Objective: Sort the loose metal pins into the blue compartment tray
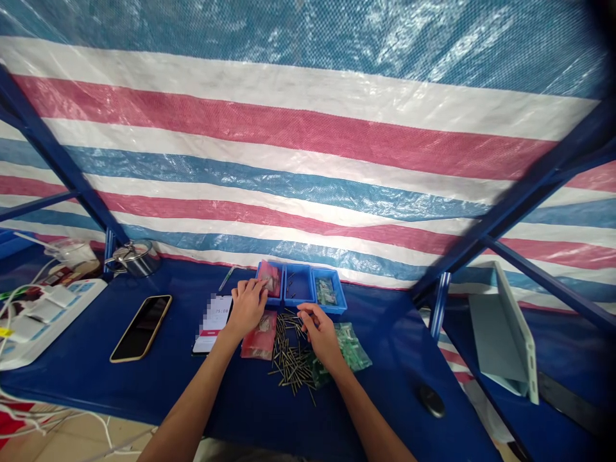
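Lit phone screen (219,323): dark digits on white ground, "5:08" legible, one leading character before it unclear; finer print on this screen, around its red bar (208,333), too small to read

metal sticks (289,364): thin metal, a bit shiny | red bags (251,348): thin, see-through plastic | green bag (357,351): shiny, crinkly plastic | blue boxes (299,287): smooth plastic | surface (385,372): smooth, a little shiny | striped sheet (308,128): woven plastic, wrinkly, very shiny | pot (143,260): shiny metal | phone (142,328): glossy, dark front
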### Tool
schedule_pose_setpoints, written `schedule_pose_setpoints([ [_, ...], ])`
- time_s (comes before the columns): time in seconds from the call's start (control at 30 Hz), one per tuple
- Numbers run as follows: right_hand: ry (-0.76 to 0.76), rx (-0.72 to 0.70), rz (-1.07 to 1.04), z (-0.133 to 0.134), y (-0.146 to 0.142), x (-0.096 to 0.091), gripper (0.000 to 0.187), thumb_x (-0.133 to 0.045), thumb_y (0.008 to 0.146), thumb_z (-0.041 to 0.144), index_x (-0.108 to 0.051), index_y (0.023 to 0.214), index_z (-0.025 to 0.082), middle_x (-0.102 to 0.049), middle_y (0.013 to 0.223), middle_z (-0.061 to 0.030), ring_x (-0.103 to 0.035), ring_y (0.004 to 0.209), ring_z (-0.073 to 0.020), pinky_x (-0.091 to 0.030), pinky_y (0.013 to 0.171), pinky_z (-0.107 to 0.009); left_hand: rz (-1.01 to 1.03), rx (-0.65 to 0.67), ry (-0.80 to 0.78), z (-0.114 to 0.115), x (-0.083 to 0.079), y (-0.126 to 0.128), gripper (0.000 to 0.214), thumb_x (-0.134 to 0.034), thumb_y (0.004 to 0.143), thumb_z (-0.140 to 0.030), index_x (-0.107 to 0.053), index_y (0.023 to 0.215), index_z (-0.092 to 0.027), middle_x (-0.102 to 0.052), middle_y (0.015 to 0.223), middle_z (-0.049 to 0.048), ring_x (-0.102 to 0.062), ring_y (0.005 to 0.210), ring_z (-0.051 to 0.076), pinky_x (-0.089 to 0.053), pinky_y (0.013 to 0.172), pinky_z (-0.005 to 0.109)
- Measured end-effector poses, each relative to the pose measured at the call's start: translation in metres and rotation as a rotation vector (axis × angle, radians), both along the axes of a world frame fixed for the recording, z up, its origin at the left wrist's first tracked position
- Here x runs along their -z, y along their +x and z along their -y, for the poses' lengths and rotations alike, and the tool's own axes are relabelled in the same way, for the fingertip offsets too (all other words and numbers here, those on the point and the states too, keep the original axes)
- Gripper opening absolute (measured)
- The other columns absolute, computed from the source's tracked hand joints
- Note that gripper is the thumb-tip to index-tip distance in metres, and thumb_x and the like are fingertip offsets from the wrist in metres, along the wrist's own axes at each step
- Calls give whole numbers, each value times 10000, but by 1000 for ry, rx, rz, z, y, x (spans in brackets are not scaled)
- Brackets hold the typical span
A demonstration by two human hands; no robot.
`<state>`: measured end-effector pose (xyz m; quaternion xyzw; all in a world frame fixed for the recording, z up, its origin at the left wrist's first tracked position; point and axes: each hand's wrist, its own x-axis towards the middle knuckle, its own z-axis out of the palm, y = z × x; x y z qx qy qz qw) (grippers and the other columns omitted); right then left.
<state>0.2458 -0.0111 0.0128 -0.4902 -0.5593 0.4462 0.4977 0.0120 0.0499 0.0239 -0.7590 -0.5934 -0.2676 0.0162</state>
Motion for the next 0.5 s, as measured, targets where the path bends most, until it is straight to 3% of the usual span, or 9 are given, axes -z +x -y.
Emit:
schedule_pose_setpoints([
  [0.17, -4, -2, 30, 1, -1, -4, 336, -577, 991, 519, -697, 1132, 239, -715, 1012, -76, -628, 694, -202, -471, 516, -291, -105, -56, 85, 3, 2, 3, 353, -482, 1068, -454, -729, 1203, -241, -475, 1549, 152, -445, 1332, 411, -441, 994, 568],
  [0.23, 0, -4, 47, 2, -1, -6, 332, -569, 996, 514, -696, 1130, 239, -714, 1012, -74, -629, 694, -201, -477, 528, -294, -121, -35, 98, 2, 1, 3, 362, -476, 1069, -468, -722, 1190, -232, -485, 1549, 156, -447, 1356, 407, -434, 1017, 583],
  [0.33, 10, -6, 79, 3, -1, -8, 328, -560, 1001, 507, -694, 1134, 239, -714, 1012, -72, -630, 694, -201, -483, 543, -297, -102, -7, 122, 0, -5, 4, 394, -421, 1092, -444, -656, 1304, -209, -506, 1545, 173, -496, 1351, 365, -423, 1060, 568],
  [0.5, 42, -3, 116, 4, -3, -7, 310, -554, 1012, 483, -693, 1143, 239, -715, 1022, -65, -641, 719, -203, -501, 589, -302, -41, -4, 199, -9, -18, 10, 520, -332, 1117, -418, -433, 1558, -161, -336, 1677, 185, -445, 1459, 322, -391, 1151, 504],
])
